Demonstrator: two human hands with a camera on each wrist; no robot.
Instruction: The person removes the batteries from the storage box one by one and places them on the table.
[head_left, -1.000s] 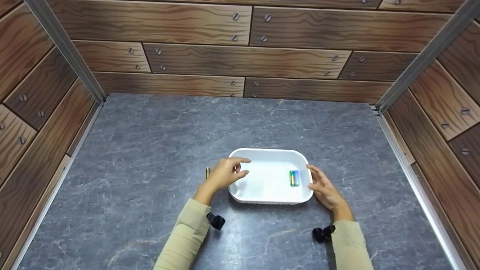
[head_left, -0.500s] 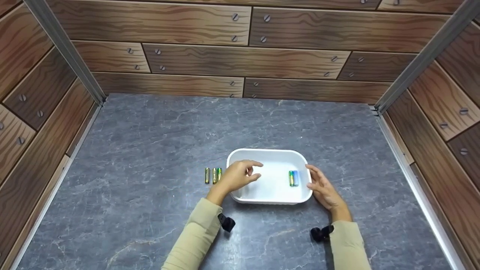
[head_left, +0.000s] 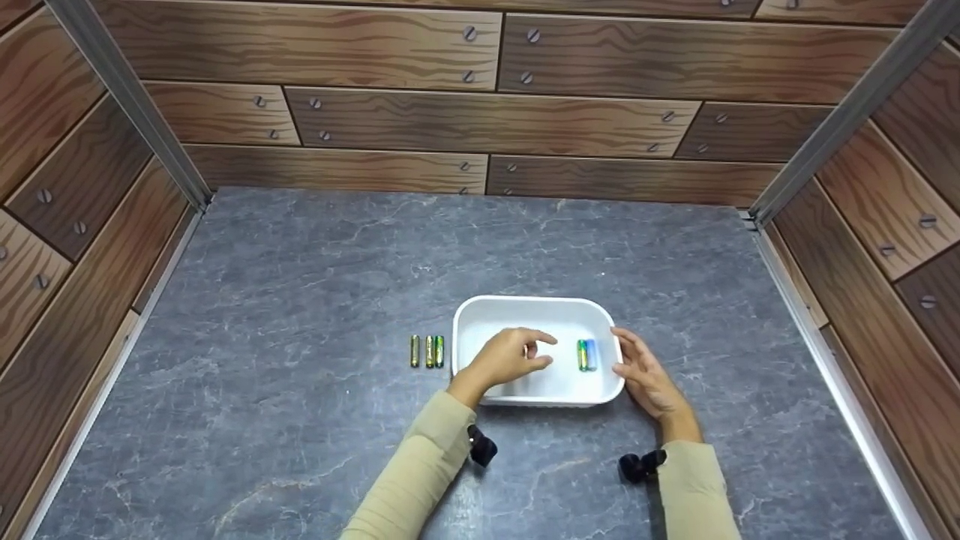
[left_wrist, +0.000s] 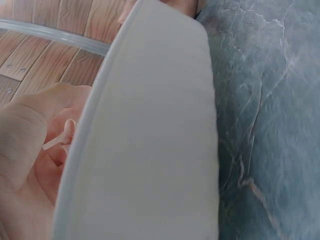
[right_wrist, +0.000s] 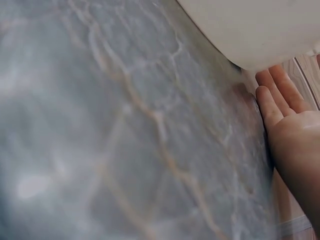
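White tray (head_left: pixel 536 311) sits on the grey table (head_left: pixel 300 300), near the front centre; one battery (head_left: pixel 586 355) lies inside by its right wall. Left hand (head_left: pixel 510 358) hovers over the tray interior, fingers curled; whether they pinch anything cannot be told. Right hand (head_left: pixel 646 377) rests open against the right rim. Three batteries (head_left: pixel 426 351) lie just left of the tray; bare table extends beyond on all sides.
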